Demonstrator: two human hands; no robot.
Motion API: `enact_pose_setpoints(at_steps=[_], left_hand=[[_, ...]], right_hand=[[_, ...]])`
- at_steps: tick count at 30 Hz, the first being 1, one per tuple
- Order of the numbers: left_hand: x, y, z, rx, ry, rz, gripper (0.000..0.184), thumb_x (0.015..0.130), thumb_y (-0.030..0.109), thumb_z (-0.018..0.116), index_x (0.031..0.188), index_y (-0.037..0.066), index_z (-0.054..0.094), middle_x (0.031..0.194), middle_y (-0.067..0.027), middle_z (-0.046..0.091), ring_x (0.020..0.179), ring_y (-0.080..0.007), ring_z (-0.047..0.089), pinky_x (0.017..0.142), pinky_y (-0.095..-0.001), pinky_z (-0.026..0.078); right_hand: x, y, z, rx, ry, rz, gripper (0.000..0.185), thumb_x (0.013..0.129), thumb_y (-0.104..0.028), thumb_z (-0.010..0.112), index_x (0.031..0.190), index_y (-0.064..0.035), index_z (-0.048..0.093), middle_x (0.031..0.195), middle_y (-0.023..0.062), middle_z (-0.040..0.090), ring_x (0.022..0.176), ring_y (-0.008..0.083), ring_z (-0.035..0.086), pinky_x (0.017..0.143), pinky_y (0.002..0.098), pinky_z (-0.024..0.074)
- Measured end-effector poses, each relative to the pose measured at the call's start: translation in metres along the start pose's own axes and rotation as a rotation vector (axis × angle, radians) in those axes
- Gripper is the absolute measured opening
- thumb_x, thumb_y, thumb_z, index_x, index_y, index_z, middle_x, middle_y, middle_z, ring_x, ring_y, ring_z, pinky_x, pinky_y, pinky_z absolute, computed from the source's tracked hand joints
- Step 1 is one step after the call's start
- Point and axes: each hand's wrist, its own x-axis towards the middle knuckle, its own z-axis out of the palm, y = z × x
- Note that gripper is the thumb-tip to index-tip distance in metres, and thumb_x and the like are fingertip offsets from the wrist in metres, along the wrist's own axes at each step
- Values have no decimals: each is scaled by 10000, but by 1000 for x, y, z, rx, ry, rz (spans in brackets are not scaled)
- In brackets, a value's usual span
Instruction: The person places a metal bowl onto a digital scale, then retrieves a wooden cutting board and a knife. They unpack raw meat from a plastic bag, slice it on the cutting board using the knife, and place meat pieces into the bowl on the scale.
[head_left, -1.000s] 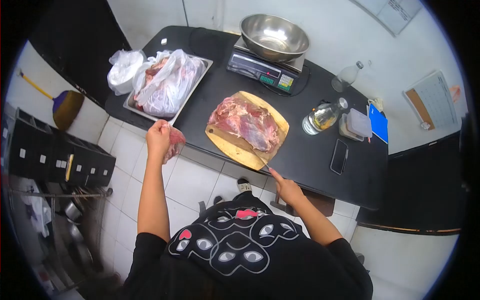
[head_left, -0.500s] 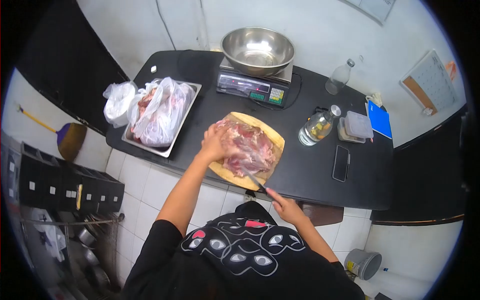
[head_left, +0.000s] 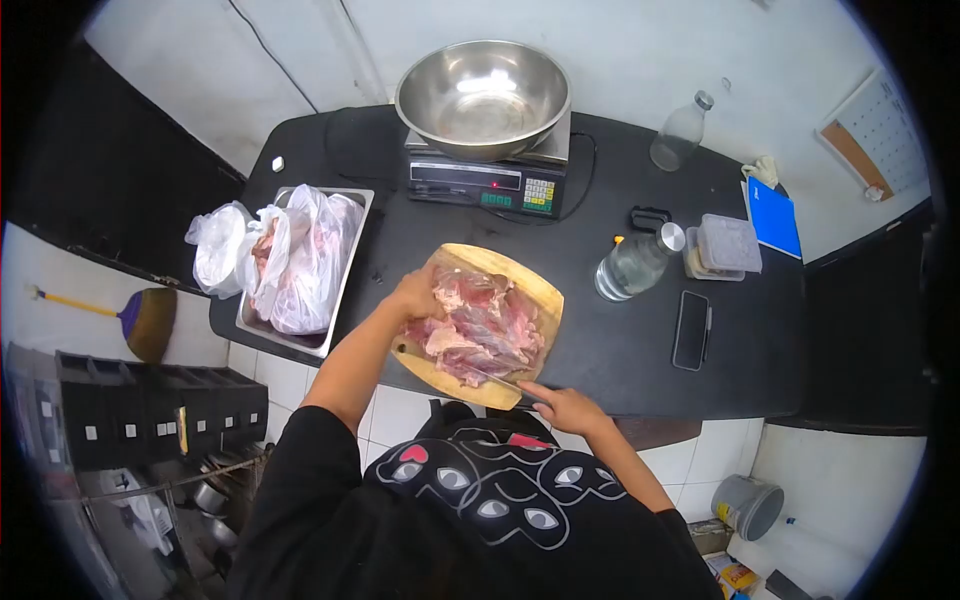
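A large piece of raw meat lies on the oval wooden board near the table's front edge. My left hand presses on the meat's upper left side, its fingers curled against it. In my right hand is a knife, its blade pointing left along the meat's lower edge. The knife handle is mostly hidden by my fingers. To the left, a metal tray holds meat in plastic bags.
Behind the board, a steel bowl sits on a digital scale. Right of the board are a water bottle, a phone, plastic containers and a blue notebook. An empty glass bottle stands farther back.
My left hand came from beside the table, where it held a piece of meat, onto the meat on the board. The knife blade moved from the board's edge to the meat. The view shifted.
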Motion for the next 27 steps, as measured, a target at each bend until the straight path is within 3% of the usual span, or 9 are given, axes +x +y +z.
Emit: enact_pose_setpoints(at_steps=[2,5,8,11,18,23,25,27], left_hand=[[5,-11,3,-62,-39,-43,823,456,233,845,1192,64,519,1032,-189,614,1014,-382,567,903,-402,453],[-6,-12,3,-63,116,191,709,494,236,826,1125,46,565,1100,-198,599,1011,-358,586,877,-400,468],[-21,-12,7,-148,241,287,687,531,224,800,1149,64,546,1094,-192,602,978,-369,596,844,-427,481],[-35,-1,-5,-65,383,478,658,549,200,789,1148,61,554,1042,-162,608,908,-358,608,803,-385,506],[-61,52,-82,75,450,982,558,566,89,689,1108,99,560,971,-90,598,821,-307,616,686,-386,522],[-63,88,-177,98,679,1189,427,569,50,683,987,70,596,1028,-100,631,825,-288,621,690,-361,520],[-63,100,-217,48,909,1129,324,601,40,687,912,54,593,1057,-119,638,857,-273,630,720,-351,518],[-62,109,-257,-62,940,1017,290,634,48,692,900,39,575,1071,-127,636,904,-274,633,753,-346,516]], right_hand=[[3,-1,-1,-26,-1,45,487,877,-279,524,1344,-334,396,993,218,636,886,407,609,782,478,484],[2,5,5,-59,56,76,465,871,-287,535,1324,-314,435,994,191,645,872,398,612,773,469,488],[-6,-15,0,-66,116,165,421,862,-318,548,1280,-300,497,1009,178,647,883,387,616,791,463,489],[-12,-23,15,3,138,266,392,853,-336,560,1241,-289,542,1014,157,653,891,385,620,801,455,488],[-17,-32,59,229,266,341,370,860,-292,592,1226,-242,564,1024,171,651,940,350,621,818,397,483],[-18,-34,84,295,353,387,355,875,-288,585,1225,-231,566,1054,163,646,961,339,618,826,374,480],[-19,-38,91,312,395,388,360,872,-284,588,1227,-230,564,1047,160,649,957,338,619,821,373,481],[-20,-43,100,327,421,404,364,869,-280,590,1229,-231,563,1040,158,651,953,338,619,817,372,482]])
